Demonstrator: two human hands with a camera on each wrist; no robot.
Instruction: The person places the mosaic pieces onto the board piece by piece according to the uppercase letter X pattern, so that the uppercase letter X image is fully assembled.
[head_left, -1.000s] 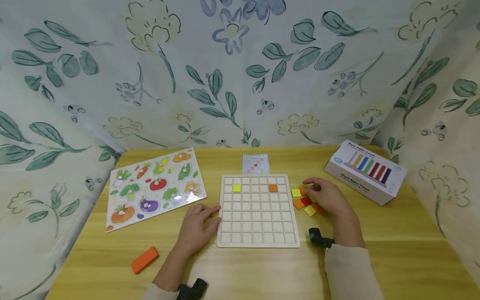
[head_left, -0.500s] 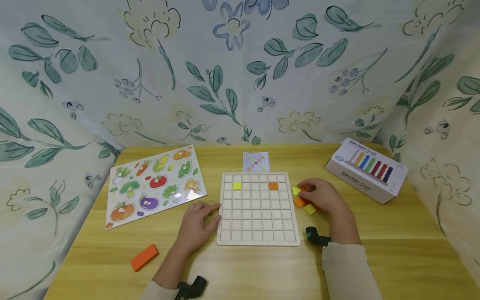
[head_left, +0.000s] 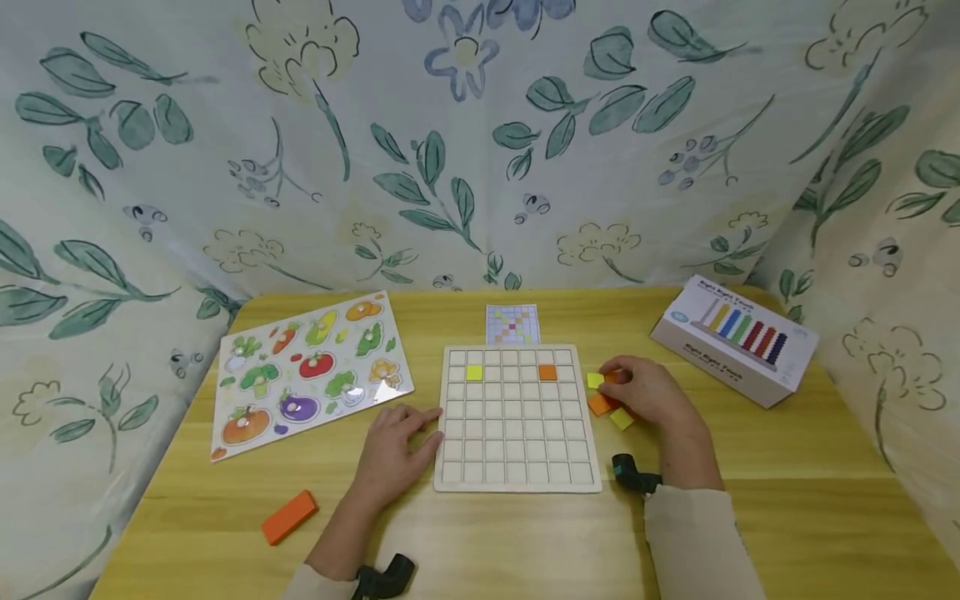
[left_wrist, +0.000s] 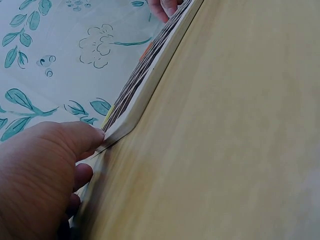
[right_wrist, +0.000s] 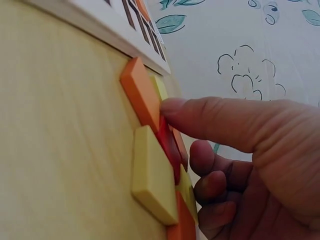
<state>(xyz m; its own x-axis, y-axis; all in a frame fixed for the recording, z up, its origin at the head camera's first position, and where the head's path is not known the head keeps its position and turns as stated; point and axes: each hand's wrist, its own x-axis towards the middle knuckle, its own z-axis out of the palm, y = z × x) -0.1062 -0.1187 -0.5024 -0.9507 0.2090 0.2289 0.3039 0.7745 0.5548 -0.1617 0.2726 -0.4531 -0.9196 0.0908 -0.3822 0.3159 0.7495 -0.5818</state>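
A pale wooden grid board [head_left: 517,487] lies in the middle of the table in the head view. Its second row holds one yellow tile [head_left: 475,372] and one orange tile [head_left: 548,372]. My left hand [head_left: 393,450] touches the board's left edge with thumb and forefinger extended. Beyond the right edge, my right hand [head_left: 656,392] reaches into a small pile of square tiles. The right wrist view shows its thumb tip at a red tile [right_wrist: 170,150] and an orange tile [right_wrist: 141,92], other fingers curled. Whether it pinches a tile I cannot tell; the forefinger is hidden.
A pattern card [head_left: 513,324] lies behind the board. To the left are a vegetable puzzle board [head_left: 348,340] and an orange block [head_left: 290,517]. At back right stands a white toy box [head_left: 735,340]. A floral cloth [head_left: 480,167] hangs behind the table.
My right hand has moved slightly left over the pile, covering the red tile in the head view. A loose yellow tile has shifted a little right. My left hand stays at the board's edge.
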